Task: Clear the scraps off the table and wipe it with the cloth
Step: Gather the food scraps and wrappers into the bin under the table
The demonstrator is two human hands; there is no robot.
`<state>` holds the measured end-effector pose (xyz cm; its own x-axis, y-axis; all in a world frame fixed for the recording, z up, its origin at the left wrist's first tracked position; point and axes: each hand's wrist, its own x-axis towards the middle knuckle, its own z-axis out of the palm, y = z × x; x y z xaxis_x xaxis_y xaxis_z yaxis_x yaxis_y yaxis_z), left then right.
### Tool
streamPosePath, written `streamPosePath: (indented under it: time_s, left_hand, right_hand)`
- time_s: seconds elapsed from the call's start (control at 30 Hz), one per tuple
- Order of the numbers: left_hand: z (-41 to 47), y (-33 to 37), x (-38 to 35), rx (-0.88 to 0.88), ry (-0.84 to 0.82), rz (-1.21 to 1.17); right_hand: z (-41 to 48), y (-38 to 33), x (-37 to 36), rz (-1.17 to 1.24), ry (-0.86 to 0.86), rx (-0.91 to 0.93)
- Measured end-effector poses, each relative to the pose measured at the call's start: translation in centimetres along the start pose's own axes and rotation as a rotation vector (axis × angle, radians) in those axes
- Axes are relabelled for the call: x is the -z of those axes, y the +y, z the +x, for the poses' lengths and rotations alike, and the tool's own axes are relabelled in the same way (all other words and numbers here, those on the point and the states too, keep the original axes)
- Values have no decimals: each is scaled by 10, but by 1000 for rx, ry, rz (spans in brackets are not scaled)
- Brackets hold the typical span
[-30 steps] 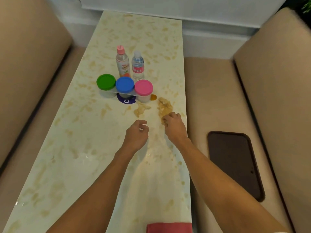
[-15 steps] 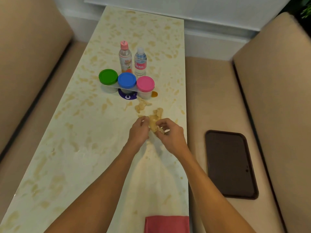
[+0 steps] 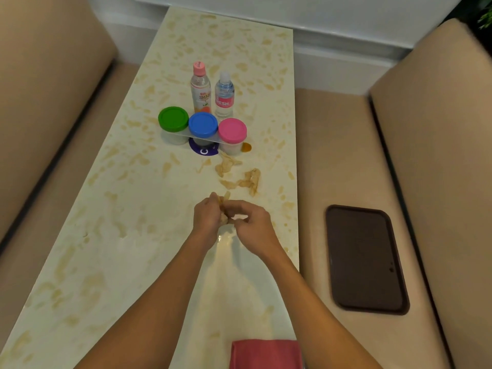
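Now crinkly scraps (image 3: 224,199): L hand (image 3: 207,218), R hand (image 3: 256,228)

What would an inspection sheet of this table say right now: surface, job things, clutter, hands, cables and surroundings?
Surface: speckled table, with a shiny patch near the hands.
Job's things: loose scraps lie in front of the jars; gathered scraps are in the hands; red cloth lies at the near edge, untouched.
Clutter: green-lidded jar, blue-lidded jar and pink-lidded jar in a row; pink-capped bottle and water bottle upright behind them.
Hands: left hand and right hand both pinch the gathered scraps.
Cables: nothing seen.
Surroundings: beige bench on the right, with a dark tray on its seat.
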<state>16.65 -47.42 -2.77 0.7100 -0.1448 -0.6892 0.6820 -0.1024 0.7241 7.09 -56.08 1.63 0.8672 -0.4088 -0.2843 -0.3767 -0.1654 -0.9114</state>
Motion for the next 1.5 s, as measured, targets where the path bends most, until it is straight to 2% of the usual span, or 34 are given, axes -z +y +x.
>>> streamPosePath:
  time_s: [0.13,0.23,0.3,0.47,0.67,0.8,0.87,0.97,1.07,1.13,1.27,1.37,1.5]
  left_hand:
    - [2,5,9,9,23,-17]
    - [4,9,17,25,25,-20]
    - [7,10,22,27,24,-31]
    - [12,10,32,26,47,-34]
    - [16,11,49,23,76,-49]
    - [19,12,57,28,87,-90]
    - [21,12,58,25,84,-122]
    - [22,14,57,24,90,-143]
    - [23,14,53,15,65,-103]
    - [24,12,50,16,59,-78]
    - [25,8,44,25,49,-27]
    - [23,9,41,44,34,-77]
    - [26,9,47,19,112,-59]
  right_hand:
    - [32,-4,11,-82,208,25]
    - [65,2,19,-288,277,5]
    - [86,8,18,-418,282,-60]
    - [121,15,-3,-558,255,-224]
    - [126,16,-34,-839,219,-95]
    - [115,19,-44,-897,154,37]
    - [109,24,-45,-849,111,87]
    - [97,27,-41,-647,82,84]
    - [78,18,-38,-327,121,54]
    - [67,12,-43,-218,180,55]
    - [51,5,-64,-187,193,99]
    - [39,0,-73,-199,128,111]
    - [32,-4,-69,-163,17,47]
